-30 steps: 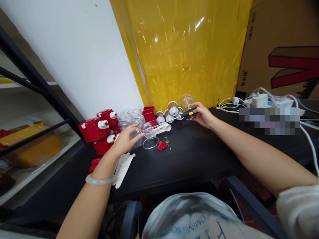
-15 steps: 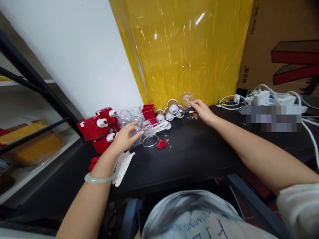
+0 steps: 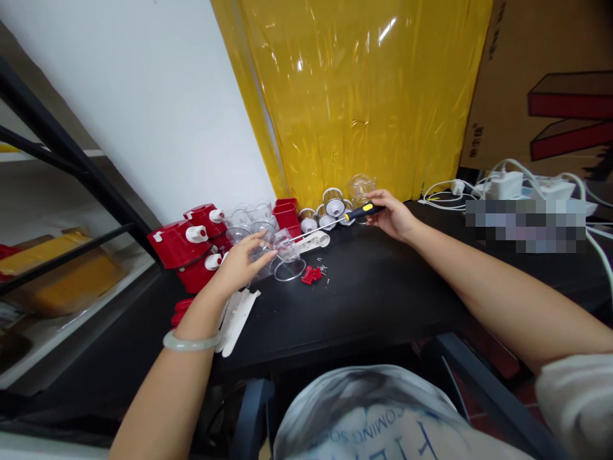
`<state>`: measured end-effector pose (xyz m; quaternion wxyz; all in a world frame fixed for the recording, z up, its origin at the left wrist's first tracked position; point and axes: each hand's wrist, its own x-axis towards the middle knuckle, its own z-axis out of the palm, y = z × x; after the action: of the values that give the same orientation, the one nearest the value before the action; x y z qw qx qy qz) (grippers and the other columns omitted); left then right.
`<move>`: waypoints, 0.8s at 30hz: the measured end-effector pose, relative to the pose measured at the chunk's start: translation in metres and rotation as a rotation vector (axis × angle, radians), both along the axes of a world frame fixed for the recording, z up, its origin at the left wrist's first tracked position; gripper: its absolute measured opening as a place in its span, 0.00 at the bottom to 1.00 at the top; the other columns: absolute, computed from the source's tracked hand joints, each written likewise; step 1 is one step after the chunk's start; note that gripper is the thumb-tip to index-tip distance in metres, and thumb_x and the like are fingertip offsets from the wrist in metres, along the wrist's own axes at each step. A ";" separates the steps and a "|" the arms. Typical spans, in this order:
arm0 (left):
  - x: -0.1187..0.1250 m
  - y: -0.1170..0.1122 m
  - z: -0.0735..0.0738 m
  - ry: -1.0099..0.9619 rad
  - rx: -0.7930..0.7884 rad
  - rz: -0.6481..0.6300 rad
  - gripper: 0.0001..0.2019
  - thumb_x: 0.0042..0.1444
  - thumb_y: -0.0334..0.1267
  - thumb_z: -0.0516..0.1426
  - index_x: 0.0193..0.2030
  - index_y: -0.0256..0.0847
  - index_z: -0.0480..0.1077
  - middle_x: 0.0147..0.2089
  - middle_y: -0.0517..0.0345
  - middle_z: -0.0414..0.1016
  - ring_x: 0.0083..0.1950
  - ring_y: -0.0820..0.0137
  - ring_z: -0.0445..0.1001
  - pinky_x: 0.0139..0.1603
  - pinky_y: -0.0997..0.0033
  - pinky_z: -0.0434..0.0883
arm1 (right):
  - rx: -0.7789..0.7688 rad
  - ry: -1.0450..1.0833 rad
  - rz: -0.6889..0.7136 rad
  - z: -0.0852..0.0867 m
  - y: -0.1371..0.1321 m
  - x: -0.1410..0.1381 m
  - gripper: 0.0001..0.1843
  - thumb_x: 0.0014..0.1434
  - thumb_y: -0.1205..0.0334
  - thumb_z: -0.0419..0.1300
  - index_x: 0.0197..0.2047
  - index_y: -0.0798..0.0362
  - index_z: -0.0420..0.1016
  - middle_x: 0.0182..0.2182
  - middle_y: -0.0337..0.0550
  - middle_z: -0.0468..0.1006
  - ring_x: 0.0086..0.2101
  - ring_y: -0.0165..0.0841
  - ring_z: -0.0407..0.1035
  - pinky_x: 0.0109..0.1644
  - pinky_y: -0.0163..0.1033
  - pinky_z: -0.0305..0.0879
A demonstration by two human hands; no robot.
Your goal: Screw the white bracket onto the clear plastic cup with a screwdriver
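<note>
My right hand (image 3: 390, 216) is closed on the black and yellow handle of a screwdriver (image 3: 363, 211). The thin shaft points left, its tip meeting a clear plastic part (image 3: 286, 244). My left hand (image 3: 246, 260) grips that clear part from the left, thumb and fingers around it; its far side is hidden. Just right of it on the black table lie small red plastic pieces (image 3: 311, 275) and several loose screws (image 3: 323, 268). Behind the shaft rests a white plastic strip (image 3: 313, 240).
Red housings with white knobs (image 3: 179, 243) stack at the left, near clear cups (image 3: 251, 217). A red container (image 3: 286, 214) and several round metallic parts (image 3: 334, 203) stand along the back. White strips (image 3: 237, 322) lie near my left wrist. White cables (image 3: 443, 191) spread at right.
The screwdriver handle has turned slightly in my right hand, its yellow patch now facing differently. My left hand and the clear part stay almost in place.
</note>
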<state>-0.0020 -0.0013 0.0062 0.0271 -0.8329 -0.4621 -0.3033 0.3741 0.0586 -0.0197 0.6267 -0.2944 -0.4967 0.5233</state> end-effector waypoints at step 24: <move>0.001 -0.002 0.000 -0.011 -0.019 0.005 0.22 0.61 0.62 0.57 0.40 0.43 0.73 0.68 0.44 0.69 0.67 0.51 0.68 0.68 0.49 0.64 | 0.007 -0.041 -0.022 0.000 -0.001 0.001 0.18 0.43 0.61 0.61 0.39 0.46 0.63 0.26 0.34 0.67 0.24 0.30 0.64 0.29 0.38 0.66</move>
<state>-0.0011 -0.0033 0.0065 0.0172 -0.8303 -0.4671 -0.3036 0.3747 0.0580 -0.0199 0.6231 -0.3081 -0.5082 0.5085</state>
